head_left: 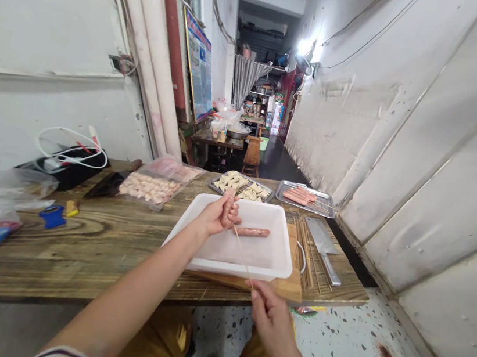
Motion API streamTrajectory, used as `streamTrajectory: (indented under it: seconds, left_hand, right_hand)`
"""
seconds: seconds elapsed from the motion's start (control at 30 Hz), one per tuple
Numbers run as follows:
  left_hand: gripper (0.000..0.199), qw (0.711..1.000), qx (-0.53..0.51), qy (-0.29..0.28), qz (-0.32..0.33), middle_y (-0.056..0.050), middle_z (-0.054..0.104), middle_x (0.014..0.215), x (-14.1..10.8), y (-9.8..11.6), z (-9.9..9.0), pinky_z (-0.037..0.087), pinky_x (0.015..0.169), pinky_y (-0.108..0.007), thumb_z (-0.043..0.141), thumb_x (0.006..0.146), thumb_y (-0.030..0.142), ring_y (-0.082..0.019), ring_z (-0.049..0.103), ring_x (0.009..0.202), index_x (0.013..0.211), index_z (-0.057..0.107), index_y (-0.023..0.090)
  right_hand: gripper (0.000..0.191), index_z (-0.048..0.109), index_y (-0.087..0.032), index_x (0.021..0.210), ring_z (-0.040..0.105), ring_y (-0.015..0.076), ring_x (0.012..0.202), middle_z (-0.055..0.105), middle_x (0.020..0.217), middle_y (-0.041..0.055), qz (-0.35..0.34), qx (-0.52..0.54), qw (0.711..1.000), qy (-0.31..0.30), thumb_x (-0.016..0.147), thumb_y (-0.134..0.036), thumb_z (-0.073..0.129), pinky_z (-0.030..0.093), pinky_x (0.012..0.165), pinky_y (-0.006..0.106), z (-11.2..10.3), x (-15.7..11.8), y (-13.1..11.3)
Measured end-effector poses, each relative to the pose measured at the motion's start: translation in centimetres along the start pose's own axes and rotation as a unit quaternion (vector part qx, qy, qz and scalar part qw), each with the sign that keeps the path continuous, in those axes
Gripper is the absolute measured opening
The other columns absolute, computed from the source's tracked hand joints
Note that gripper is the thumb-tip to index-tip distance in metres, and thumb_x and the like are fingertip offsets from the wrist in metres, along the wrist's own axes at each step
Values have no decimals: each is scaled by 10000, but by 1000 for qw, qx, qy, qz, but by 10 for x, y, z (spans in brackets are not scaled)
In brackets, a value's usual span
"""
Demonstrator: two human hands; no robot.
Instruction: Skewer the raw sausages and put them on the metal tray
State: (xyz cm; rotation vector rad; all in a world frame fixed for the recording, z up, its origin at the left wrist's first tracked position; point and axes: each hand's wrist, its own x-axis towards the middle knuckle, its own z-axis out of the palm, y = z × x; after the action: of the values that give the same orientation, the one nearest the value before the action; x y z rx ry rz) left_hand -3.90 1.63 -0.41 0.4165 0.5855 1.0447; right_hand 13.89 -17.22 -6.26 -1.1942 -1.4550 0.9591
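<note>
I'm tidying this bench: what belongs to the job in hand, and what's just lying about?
Job:
- reddish sausage in left hand
- thin wooden skewer in right hand
- white rectangular plastic tub
- loose wooden skewers
- silver metal tray of skewered pink sausages

Seemingly just lying about:
- blue plastic object
- silver cleaver
- clear plastic bag of pale pieces

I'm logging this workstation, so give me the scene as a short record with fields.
Left hand: grips a sausage above the white tub
Right hand: pinches a skewer, its far end at that sausage
Inside tub: at least one more sausage
Beyond tub: metal tray of pale triangular pieces; to its right, another metal tray with skewered sausages
Right of tub: loose skewers, cleaver
</note>
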Motion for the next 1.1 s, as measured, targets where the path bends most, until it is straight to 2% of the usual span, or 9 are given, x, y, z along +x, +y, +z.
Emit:
streamTrajectory:
  seconds: [0.1, 0.2, 0.3, 0.37, 0.5, 0.63, 0.8, 1.0, 1.1]
  left_hand:
    - [266, 997, -52, 57, -2, 29, 423, 557, 6, 1, 2, 324, 356, -150, 439, 907, 364, -59, 391, 380, 745, 444, 153]
    - [321, 991, -99, 86, -24, 30, 417, 540, 9, 4, -1, 380, 368, -201, 410, 911, 388, -68, 384, 359, 678, 390, 168]
    - [329, 985, -141, 97, -31, 38, 395, 511, 12, 7, -6, 353, 349, -189, 396, 914, 377, -67, 372, 338, 660, 376, 170]
    - [309, 982, -153, 108, -30, 42, 387, 499, 15, 8, -8, 312, 332, -164, 408, 912, 347, -62, 363, 327, 662, 382, 168]
    - [276, 980, -158, 117, -32, 45, 385, 493, 18, 9, -10, 287, 319, -153, 421, 908, 328, -57, 354, 321, 691, 420, 158]
    - [253, 982, -145, 120, -17, 49, 376, 495, 19, 9, -10, 287, 326, -143, 433, 905, 321, -56, 356, 333, 714, 427, 155]
    - [277, 985, -117, 124, 2, 61, 360, 507, 17, 9, -10, 306, 340, -147, 440, 905, 320, -54, 350, 338, 683, 360, 176]
    - [321, 988, -107, 108, -24, 72, 350, 505, 15, 8, -11, 445, 415, -246, 457, 892, 383, -55, 340, 337, 665, 352, 182]
    - [341, 987, -120, 102, -38, 73, 338, 495, 15, 7, -12, 482, 451, -295, 448, 890, 403, -60, 335, 331, 648, 342, 188]
  right_hand:
    - [315, 695, -160, 1021, 608, 185, 684, 615, 640, 35, -23, -36, 999, -9, 893, -337, 468, 507, 670, 282, 13, -2, -2]
    - [344, 689, -137, 1046, 642, 215, 763, 656, 685, 64, -16, -45, 999, -6, 898, -316, 436, 519, 722, 312, 21, 0, -4]
    - [359, 690, -120, 1051, 655, 225, 784, 685, 767, 92, -20, -57, 998, -10, 892, -307, 429, 525, 734, 331, 25, 3, -7]
    - [366, 689, -120, 1066, 658, 230, 792, 682, 730, 85, -17, -58, 998, -14, 892, -306, 426, 527, 741, 339, 27, 4, -9]
    - [371, 688, -123, 1078, 655, 247, 835, 603, 535, 33, -7, -52, 998, -21, 898, -309, 423, 523, 765, 354, 30, 6, -12]
    - [368, 697, -128, 1065, 650, 249, 824, 578, 502, 23, -4, -49, 999, -16, 893, -304, 424, 525, 750, 356, 32, 9, -13]
    - [390, 699, -112, 1073, 649, 247, 788, 598, 530, 34, 12, -46, 999, -21, 886, -318, 426, 527, 756, 375, 31, 12, -13]
    - [362, 714, -150, 1052, 648, 227, 761, 681, 710, 74, 7, -35, 999, -15, 880, -323, 447, 527, 767, 375, 31, 12, -12]
    - [357, 712, -168, 1068, 631, 215, 690, 670, 666, 58, 7, -34, 999, -14, 888, -336, 452, 534, 710, 357, 31, 10, -12]
